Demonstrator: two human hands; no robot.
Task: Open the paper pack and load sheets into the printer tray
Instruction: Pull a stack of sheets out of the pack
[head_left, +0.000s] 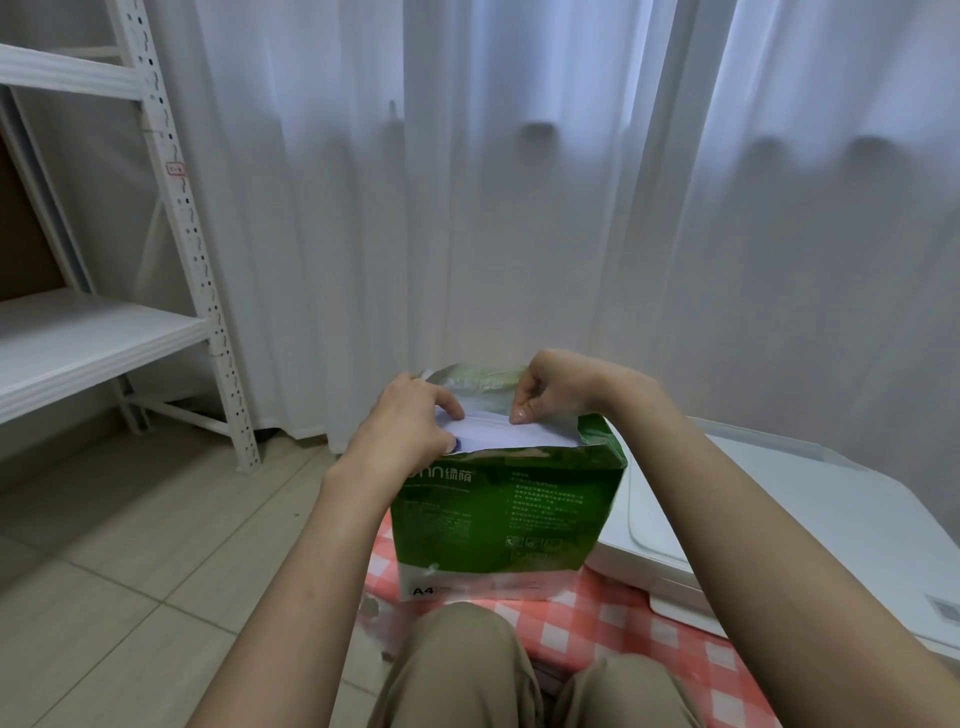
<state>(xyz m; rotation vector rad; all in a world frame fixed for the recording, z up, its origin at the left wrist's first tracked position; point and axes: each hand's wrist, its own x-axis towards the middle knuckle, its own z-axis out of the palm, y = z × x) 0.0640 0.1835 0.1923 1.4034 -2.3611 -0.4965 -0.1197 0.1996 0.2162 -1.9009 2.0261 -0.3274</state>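
A green A4 paper pack (506, 514) stands upright on a red-and-white checked cloth (613, 629), its top torn open with the flap folded back. White sheets (498, 434) show in the opening. My left hand (410, 426) pinches the sheets' left end, thumb in front and fingers on top. My right hand (550, 387) grips the sheets' top edge at the right. A white printer (769, 525) sits just right of the pack, lid shut; no tray is visible.
A white metal shelving rack (171, 218) stands at the left on a tiled floor (114, 561). White curtains (519, 208) hang behind the pack. My knees in beige trousers (457, 670) are at the bottom, close to the pack.
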